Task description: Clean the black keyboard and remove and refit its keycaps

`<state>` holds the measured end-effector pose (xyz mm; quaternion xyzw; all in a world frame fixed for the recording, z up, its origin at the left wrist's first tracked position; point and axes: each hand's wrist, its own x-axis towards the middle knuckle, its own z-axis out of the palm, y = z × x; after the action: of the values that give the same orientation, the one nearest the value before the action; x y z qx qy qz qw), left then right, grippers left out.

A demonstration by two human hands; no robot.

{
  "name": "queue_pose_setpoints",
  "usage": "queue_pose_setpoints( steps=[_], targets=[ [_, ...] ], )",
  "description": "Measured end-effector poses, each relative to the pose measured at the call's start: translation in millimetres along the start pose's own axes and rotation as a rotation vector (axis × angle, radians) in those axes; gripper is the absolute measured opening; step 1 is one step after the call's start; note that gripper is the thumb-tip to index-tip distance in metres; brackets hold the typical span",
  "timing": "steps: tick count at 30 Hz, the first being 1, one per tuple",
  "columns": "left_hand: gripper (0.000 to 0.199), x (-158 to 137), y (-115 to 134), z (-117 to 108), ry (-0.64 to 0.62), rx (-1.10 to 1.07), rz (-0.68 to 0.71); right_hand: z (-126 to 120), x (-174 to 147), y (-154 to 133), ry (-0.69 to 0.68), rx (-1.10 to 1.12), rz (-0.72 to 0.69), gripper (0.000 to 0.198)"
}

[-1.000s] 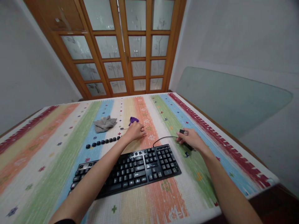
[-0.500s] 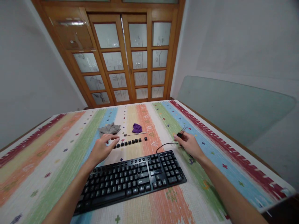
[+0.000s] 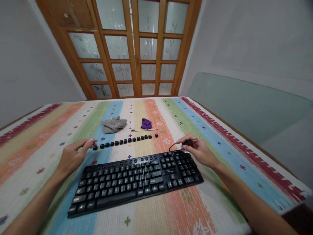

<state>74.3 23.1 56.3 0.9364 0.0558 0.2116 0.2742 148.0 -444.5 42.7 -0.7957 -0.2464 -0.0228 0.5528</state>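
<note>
The black keyboard (image 3: 137,178) lies slantwise before me, its number pad at the right. Beyond it runs a row of small black keycaps (image 3: 121,142). My left hand (image 3: 73,153) is at the row's left end, fingers loosely bent with nothing visible in them, the tips beside the end keycap (image 3: 95,148). Above the number pad's upper edge, my right hand (image 3: 199,150) grips a small black keycap puller (image 3: 187,142) with thin wires sticking out. The fingers partly cover it.
A crumpled grey cloth (image 3: 113,124) and a bunched purple cloth (image 3: 146,123) lie behind the keycaps. Between them and the row is a thin brush-like stick (image 3: 144,130). The keyboard's cable (image 3: 171,146) curls near my right hand. A striped cloth (image 3: 129,222) covers the table.
My left hand has moved left along the row, uncovering its left-hand keycaps. My right hand has come in over the number pad's top edge, still holding the puller. The view has tipped downward.
</note>
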Motion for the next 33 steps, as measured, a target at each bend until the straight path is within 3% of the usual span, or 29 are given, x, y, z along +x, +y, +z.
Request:
queue_pose_setpoints(
  steps=[8, 16, 21, 28, 33],
  targets=[
    [0.049, -6, -6, 14, -0.093, 0.023, 0.166, 9, -6, 4, -0.063, -0.094, -0.117, 0.012],
    [0.057, -11, 1, 18, -0.323, 0.031, 0.213, 13, -8, 4, -0.077, -0.087, -0.016, 0.024],
    [0.056, -15, 6, 16, -0.471, 0.061, 0.262, 16, -9, 5, -0.103, -0.087, -0.026, 0.025],
    [0.05, -27, 0, 13, -0.519, 0.02, 0.287, 14, -10, 5, -0.063, -0.132, -0.064, 0.023],
    [0.046, -28, -1, 10, -0.554, 0.0, 0.29, 13, -11, 7, -0.15, -0.148, -0.041, 0.024]
  ],
)
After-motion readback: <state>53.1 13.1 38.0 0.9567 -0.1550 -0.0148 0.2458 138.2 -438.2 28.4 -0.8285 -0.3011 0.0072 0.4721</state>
